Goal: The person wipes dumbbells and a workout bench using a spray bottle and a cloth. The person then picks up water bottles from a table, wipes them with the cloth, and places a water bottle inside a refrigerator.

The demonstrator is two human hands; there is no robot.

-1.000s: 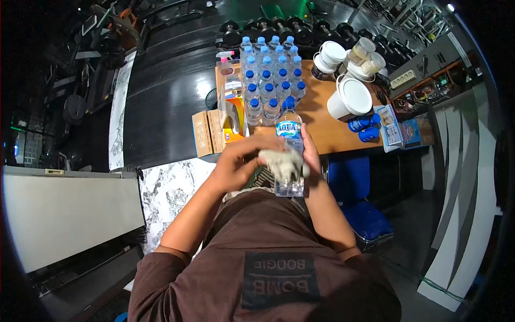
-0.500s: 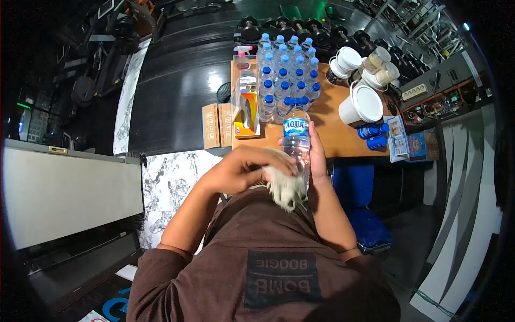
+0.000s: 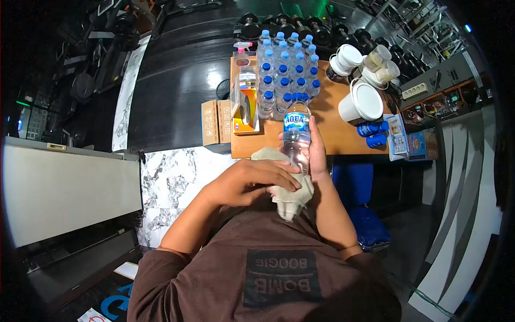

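Observation:
My right hand is wrapped round a clear water bottle with a blue and white label, held upright over the near table edge. A pale cloth lies against the lower part of the bottle and hides its base. My left hand presses that cloth to the bottle, its fingers over the front. Just beyond stand rows of capped water bottles, the nearest partly hidden behind the held one.
On the wooden table are white buckets, blue cans, a yellow box and a spray bottle. An open cardboard box adjoins the left edge. A blue chair stands right.
Compared with a second ago, the view has shifted, so the table sits further right. My left hand and the cloth have moved down along the bottle, and the cloth hangs lower.

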